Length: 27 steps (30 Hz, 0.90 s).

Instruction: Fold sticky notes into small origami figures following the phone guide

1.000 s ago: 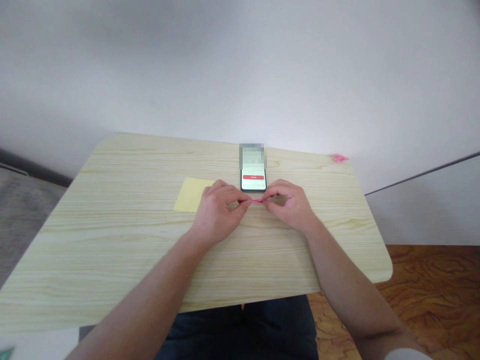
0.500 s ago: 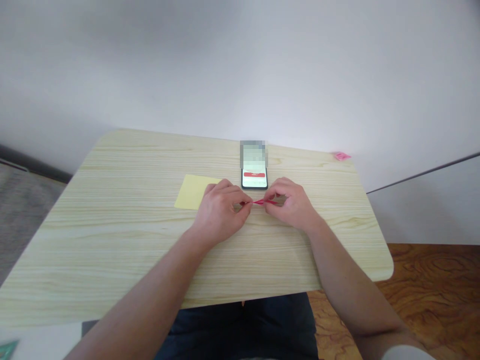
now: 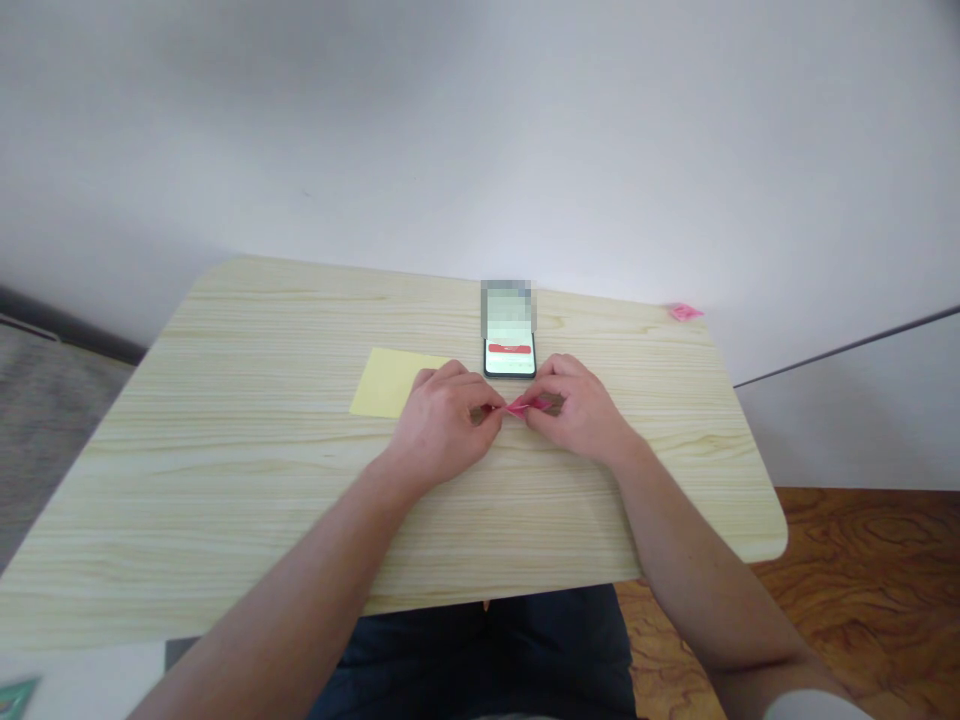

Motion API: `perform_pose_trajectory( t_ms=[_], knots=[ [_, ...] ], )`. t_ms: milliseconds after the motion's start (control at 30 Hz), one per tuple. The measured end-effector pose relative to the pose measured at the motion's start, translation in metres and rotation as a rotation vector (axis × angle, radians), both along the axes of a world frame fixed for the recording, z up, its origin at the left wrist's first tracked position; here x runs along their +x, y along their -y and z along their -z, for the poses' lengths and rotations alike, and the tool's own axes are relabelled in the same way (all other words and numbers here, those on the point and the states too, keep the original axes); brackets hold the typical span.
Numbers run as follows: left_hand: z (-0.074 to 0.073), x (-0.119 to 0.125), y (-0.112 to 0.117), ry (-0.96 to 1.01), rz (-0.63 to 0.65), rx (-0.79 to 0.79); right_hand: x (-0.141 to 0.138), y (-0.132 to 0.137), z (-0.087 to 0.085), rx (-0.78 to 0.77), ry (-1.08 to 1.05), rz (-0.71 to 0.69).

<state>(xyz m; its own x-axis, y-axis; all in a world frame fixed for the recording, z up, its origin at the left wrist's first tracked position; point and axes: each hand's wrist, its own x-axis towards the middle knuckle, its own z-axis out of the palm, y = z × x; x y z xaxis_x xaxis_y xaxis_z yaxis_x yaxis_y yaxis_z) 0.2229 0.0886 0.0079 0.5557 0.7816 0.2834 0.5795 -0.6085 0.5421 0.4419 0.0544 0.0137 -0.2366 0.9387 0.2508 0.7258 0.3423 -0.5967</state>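
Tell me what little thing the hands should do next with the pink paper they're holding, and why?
Maybe gently spread the pink paper with the right hand, since the left hand pinches its narrow end and the other side looks wider but only partly open.

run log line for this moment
left hand: pinching pink folded paper; right hand: pinching same; smartphone: beyond hands; yellow paper: partly hidden by left hand

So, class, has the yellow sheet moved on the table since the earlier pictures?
No, not visibly: judged against the table, the yellow sheet keeps its place; only the camera's view shifts slightly.
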Motion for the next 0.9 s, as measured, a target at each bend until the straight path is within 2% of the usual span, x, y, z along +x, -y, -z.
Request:
perform_pose_trajectory(
  t_ms=[633, 767, 900],
  knots=[
    [0.002, 0.001, -0.002, 0.019, -0.018, -0.052, 0.001, -0.001, -0.006, 0.000, 0.154, -0.062],
    [0.001, 0.001, -0.001, 0.029, -0.022, -0.056, 0.003, -0.001, -0.009, -0.030, 0.061, -0.064],
    [0.000, 0.002, 0.000, 0.033, -0.033, -0.046, 0.013, 0.002, -0.018, -0.120, -0.091, 0.009]
  ],
)
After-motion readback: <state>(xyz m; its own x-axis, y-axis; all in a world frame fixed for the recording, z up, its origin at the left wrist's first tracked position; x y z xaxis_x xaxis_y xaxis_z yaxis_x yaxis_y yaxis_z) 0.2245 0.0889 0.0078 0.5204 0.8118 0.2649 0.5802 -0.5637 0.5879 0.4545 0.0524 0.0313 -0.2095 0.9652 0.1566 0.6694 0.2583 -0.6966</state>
